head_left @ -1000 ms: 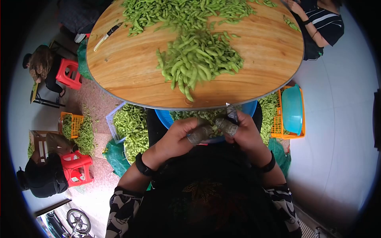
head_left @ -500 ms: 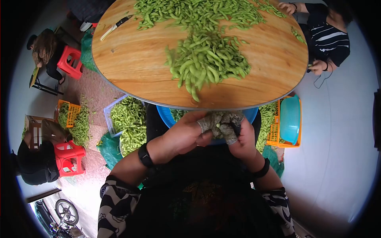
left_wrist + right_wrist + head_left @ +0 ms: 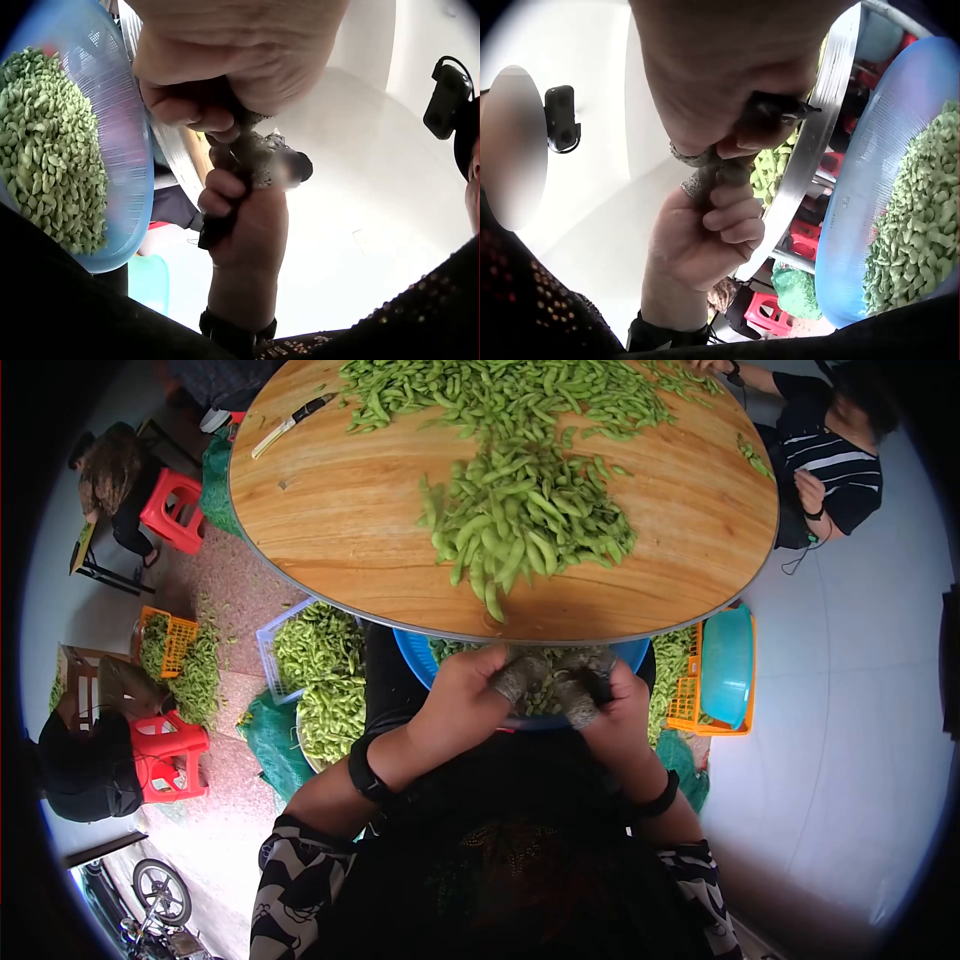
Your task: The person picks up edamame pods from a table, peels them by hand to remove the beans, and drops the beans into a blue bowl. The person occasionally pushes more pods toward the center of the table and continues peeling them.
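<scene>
My left hand (image 3: 462, 698) and right hand (image 3: 622, 712) meet over a blue basket (image 3: 412, 656), their wrapped thumbs (image 3: 578, 703) turned towards each other. The left hand's fingers (image 3: 739, 214) are curled in the right wrist view. Whatever lies between its thumb and fingers is hidden, so I cannot tell if it holds a pod. A small dark object with a pointed tip (image 3: 772, 112) sticks out of the right hand, whose fingers curl round it. Shelled green beans (image 3: 922, 232) fill much of the basket.
A wooden table (image 3: 330, 530) with heaped green pods (image 3: 535, 510) and a knife (image 3: 290, 425) is just ahead. Pods also fill a crate (image 3: 320, 650) on the left. An orange crate with a teal tub (image 3: 727, 668) stands right. Other people sit around.
The two hands met closely half a second ago; now their thumbs have drawn slightly apart, baring the beans below. The person across on the right has raised a hand.
</scene>
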`<action>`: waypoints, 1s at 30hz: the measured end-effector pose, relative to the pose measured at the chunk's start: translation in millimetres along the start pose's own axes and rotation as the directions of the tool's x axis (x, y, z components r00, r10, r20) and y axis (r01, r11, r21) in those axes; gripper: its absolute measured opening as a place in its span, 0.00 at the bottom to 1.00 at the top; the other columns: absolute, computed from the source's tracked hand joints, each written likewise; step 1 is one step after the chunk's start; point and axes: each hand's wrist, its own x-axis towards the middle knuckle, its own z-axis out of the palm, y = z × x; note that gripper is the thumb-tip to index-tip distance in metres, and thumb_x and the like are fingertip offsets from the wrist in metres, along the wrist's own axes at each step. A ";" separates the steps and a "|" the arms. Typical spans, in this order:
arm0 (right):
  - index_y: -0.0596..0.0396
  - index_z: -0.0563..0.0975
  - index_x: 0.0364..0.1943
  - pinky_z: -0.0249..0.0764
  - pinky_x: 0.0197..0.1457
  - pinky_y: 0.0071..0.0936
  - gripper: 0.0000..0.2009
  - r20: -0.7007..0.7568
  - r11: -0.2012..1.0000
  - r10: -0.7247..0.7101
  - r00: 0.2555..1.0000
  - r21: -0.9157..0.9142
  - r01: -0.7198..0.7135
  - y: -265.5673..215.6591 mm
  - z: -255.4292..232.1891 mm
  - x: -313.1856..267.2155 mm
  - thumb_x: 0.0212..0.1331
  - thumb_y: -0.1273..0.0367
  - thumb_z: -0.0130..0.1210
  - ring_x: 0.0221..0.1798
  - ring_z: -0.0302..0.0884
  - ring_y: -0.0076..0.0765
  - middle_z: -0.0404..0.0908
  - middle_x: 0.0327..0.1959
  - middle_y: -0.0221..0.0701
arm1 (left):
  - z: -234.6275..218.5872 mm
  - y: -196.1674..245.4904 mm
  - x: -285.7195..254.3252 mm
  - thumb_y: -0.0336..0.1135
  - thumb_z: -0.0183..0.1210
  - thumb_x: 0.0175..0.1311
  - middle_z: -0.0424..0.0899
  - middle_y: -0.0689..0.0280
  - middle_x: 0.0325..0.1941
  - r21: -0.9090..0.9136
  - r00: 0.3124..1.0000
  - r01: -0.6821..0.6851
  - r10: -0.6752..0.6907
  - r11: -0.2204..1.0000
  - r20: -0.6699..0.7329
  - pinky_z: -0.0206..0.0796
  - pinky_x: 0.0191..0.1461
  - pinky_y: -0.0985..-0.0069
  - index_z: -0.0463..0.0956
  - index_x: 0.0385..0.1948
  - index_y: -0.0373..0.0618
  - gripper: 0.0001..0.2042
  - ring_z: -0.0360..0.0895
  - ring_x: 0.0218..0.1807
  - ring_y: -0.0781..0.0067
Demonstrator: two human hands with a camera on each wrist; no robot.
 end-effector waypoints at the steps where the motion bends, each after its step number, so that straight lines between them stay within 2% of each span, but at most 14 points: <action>1: 0.59 0.77 0.37 0.76 0.41 0.29 0.14 -0.045 0.972 0.115 0.992 0.213 -0.103 1.0 0.6 -0.4 0.44 0.74 0.66 0.38 0.83 0.40 0.82 0.34 0.40 | -2.0 3.0 -1.4 0.27 0.57 0.61 0.81 0.60 0.24 -0.018 0.999 0.024 -0.025 1.000 -0.047 0.69 0.33 0.76 0.77 0.31 0.35 0.04 0.77 0.27 0.75; 2: 0.59 0.77 0.37 0.76 0.41 0.29 0.14 -0.042 0.972 0.115 0.992 0.210 -0.104 3.6 -2.0 0.2 0.44 0.74 0.66 0.38 0.83 0.40 0.82 0.34 0.40 | -6.0 6.5 -4.1 0.27 0.57 0.61 0.81 0.60 0.24 -0.022 0.998 0.024 -0.025 0.999 -0.050 0.69 0.33 0.76 0.77 0.31 0.35 0.04 0.77 0.27 0.75; 5: 0.59 0.76 0.36 0.76 0.36 0.37 0.14 0.058 0.856 -0.158 0.986 -0.490 0.166 11.8 -12.9 7.1 0.43 0.74 0.64 0.33 0.79 0.49 0.78 0.30 0.41 | -26.9 12.7 -13.7 0.25 0.58 0.60 0.83 0.59 0.29 0.040 0.997 0.012 -0.009 0.999 -0.081 0.71 0.36 0.76 0.79 0.35 0.35 0.05 0.79 0.31 0.76; 9: 0.59 0.75 0.35 0.74 0.31 0.41 0.12 0.074 0.744 -0.283 0.956 -0.612 0.268 2.2 -12.9 24.6 0.45 0.72 0.63 0.30 0.77 0.52 0.76 0.27 0.42 | -68.1 -2.4 -38.6 0.22 0.58 0.60 0.85 0.64 0.37 0.088 0.876 0.004 0.039 0.996 -0.481 0.71 0.41 0.81 0.79 0.44 0.37 0.11 0.78 0.36 0.80; 12: 0.60 0.74 0.34 0.73 0.29 0.42 0.12 0.009 0.713 -0.393 0.920 -0.629 0.310 -0.8 3.7 59.1 0.47 0.70 0.62 0.27 0.77 0.53 0.76 0.28 0.42 | -116.4 -23.0 -52.4 0.28 0.66 0.55 0.79 0.62 0.19 0.565 0.757 0.228 0.220 0.793 -0.615 0.70 0.29 0.77 0.77 0.45 0.40 0.15 0.80 0.26 0.72; 14: 0.62 0.73 0.35 0.74 0.29 0.41 0.15 -0.028 0.615 -0.330 0.944 -0.765 0.192 6.7 15.2 79.0 0.46 0.68 0.64 0.27 0.77 0.54 0.77 0.27 0.44 | -141.1 -28.6 -55.0 0.30 0.69 0.51 0.82 0.54 0.34 0.490 0.701 0.503 -0.004 0.712 -0.713 0.74 0.39 0.69 0.72 0.52 0.41 0.25 0.82 0.39 0.57; 15: 0.62 0.73 0.35 0.74 0.29 0.41 0.15 -0.026 0.617 -0.335 0.942 -0.762 0.198 12.4 20.9 87.0 0.46 0.68 0.64 0.27 0.77 0.54 0.77 0.27 0.44 | -151.8 -37.7 -58.1 0.30 0.69 0.51 0.82 0.54 0.34 0.490 0.697 0.504 0.001 0.711 -0.717 0.74 0.39 0.69 0.72 0.52 0.41 0.25 0.82 0.39 0.57; 17: 0.63 0.73 0.37 0.74 0.31 0.42 0.17 -0.140 0.701 -0.217 0.966 -0.711 0.054 20.8 29.7 98.4 0.46 0.67 0.65 0.27 0.77 0.54 0.78 0.27 0.46 | -166.9 -55.6 -61.2 0.32 0.70 0.48 0.72 0.45 0.56 0.740 0.732 0.448 0.269 0.502 -0.626 0.70 0.54 0.60 0.67 0.58 0.42 0.32 0.72 0.57 0.44; 20: 0.63 0.74 0.37 0.75 0.32 0.42 0.17 -0.193 0.832 -0.186 0.963 -0.552 0.050 15.1 27.5 97.1 0.46 0.67 0.65 0.29 0.78 0.55 0.79 0.27 0.46 | -164.8 -46.1 -52.8 0.32 0.69 0.48 0.57 0.43 0.67 0.791 0.731 0.467 0.331 0.394 -0.597 0.62 0.64 0.57 0.63 0.61 0.43 0.35 0.61 0.65 0.38; 24: 0.60 0.77 0.36 0.74 0.34 0.36 0.14 -0.205 0.913 -0.114 0.972 -0.407 0.022 2.9 12.1 80.5 0.45 0.69 0.65 0.30 0.78 0.47 0.79 0.26 0.41 | -94.3 12.5 -10.9 0.26 0.62 0.55 0.78 0.51 0.49 0.826 0.753 -0.019 0.551 0.563 -0.359 0.72 0.52 0.63 0.76 0.45 0.39 0.15 0.77 0.48 0.48; 26: 0.59 0.77 0.38 0.74 0.34 0.33 0.14 -0.217 0.946 -0.100 0.971 -0.322 0.026 -9.4 10.7 70.4 0.45 0.72 0.64 0.30 0.78 0.43 0.79 0.28 0.39 | -67.0 18.8 3.2 0.22 0.61 0.54 0.80 0.56 0.49 0.777 0.754 -0.310 0.639 0.548 -0.150 0.73 0.49 0.68 0.79 0.43 0.43 0.13 0.80 0.47 0.56; 28: 0.59 0.78 0.39 0.74 0.35 0.33 0.14 -0.119 0.879 -0.320 0.940 -0.407 0.248 -16.6 3.9 62.5 0.46 0.74 0.63 0.32 0.79 0.44 0.79 0.32 0.40 | -39.4 41.1 15.8 0.22 0.59 0.55 0.80 0.55 0.47 0.647 0.739 -0.404 0.648 0.647 -0.186 0.73 0.46 0.69 0.79 0.45 0.42 0.14 0.80 0.44 0.53; 29: 0.58 0.78 0.39 0.75 0.36 0.34 0.14 -0.031 0.850 -0.319 0.947 -0.451 0.271 -24.9 -1.8 57.9 0.45 0.73 0.64 0.33 0.78 0.48 0.78 0.36 0.40 | -34.0 49.1 22.8 0.21 0.57 0.53 0.81 0.54 0.45 0.596 0.797 -0.365 0.570 0.716 -0.197 0.73 0.44 0.66 0.78 0.43 0.41 0.14 0.80 0.42 0.52; 30: 0.56 0.79 0.39 0.74 0.39 0.28 0.13 0.007 0.803 -0.382 0.924 -0.492 0.336 -23.8 -4.1 55.0 0.47 0.74 0.65 0.34 0.79 0.36 0.78 0.33 0.36 | -31.3 53.9 27.7 0.21 0.55 0.52 0.81 0.53 0.42 0.544 0.849 -0.317 0.488 0.777 -0.202 0.73 0.42 0.63 0.77 0.42 0.39 0.14 0.79 0.41 0.50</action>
